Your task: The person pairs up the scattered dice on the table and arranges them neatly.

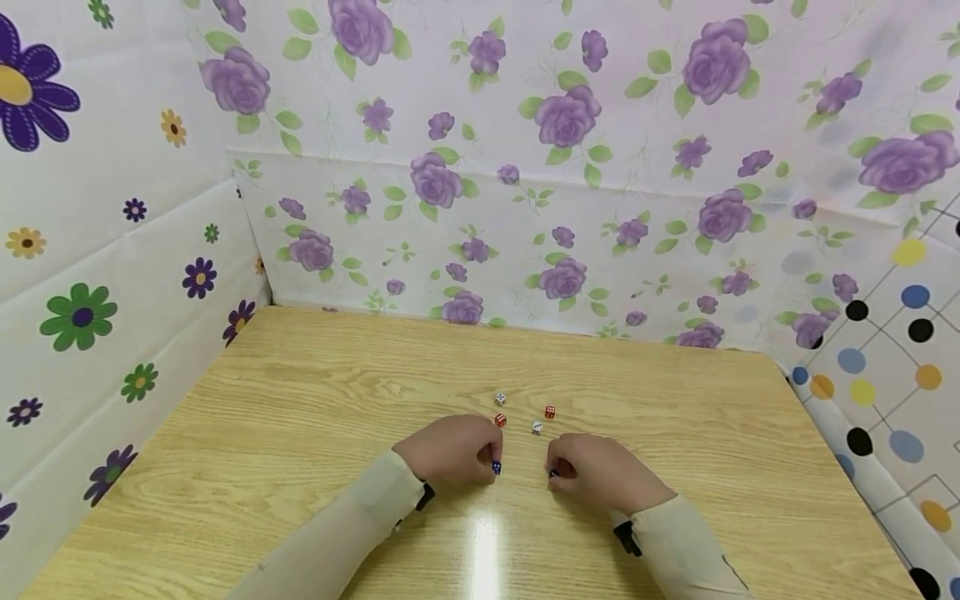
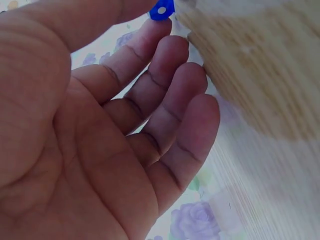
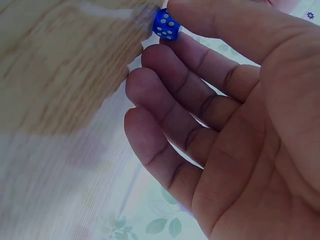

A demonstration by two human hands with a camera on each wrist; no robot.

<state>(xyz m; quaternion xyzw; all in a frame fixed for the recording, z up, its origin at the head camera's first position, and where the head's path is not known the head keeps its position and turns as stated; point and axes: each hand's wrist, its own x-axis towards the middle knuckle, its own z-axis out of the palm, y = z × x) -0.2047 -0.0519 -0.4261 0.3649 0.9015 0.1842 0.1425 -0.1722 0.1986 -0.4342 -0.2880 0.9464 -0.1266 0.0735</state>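
Blue die (image 1: 497,468) in left hand (image 1: 453,450), second blue die (image 3: 166,24) in right hand (image 1: 606,473), each pinched between thumb and forefinger near the table (image 1: 330,392) (contact unclear). Judged light, hard, somewhat slippery; best held by opposite faces.

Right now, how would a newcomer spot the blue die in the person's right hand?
Start at the wooden table and find the person's right hand. The blue die is pinched in its grip. Colour sets it apart from the red dice and white dice lying beyond; the other blue die is in the left hand.
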